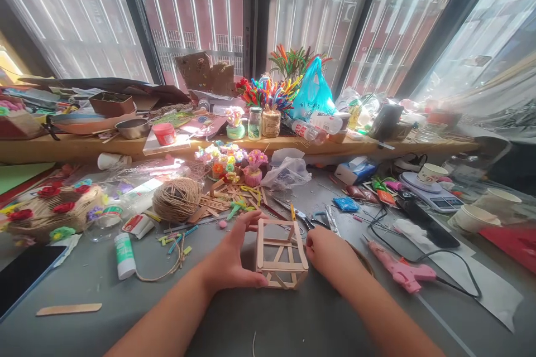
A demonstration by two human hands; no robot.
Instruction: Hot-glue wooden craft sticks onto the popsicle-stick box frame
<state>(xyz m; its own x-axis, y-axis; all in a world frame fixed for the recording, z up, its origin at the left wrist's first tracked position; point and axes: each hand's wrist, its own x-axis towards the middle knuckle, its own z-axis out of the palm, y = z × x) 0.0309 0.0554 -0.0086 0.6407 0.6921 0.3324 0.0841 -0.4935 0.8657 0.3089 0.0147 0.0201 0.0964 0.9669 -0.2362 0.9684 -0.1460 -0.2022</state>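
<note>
A box-shaped frame of craft sticks stands on the grey table in front of me. My left hand grips its left side, thumb at the near lower corner and fingers at the far one. My right hand is closed beside the frame's right side, its fingertips turned away; what they hold, if anything, is hidden. Just behind the frame, a yellow pointed tool sticks up. Scissors lie beyond my right hand, partly covered.
A pink glue gun with its cord lies at the right. Left are a twine ball, a glue stick, loose craft sticks and a single craft stick. A kitchen scale stands far right, below a cluttered ledge.
</note>
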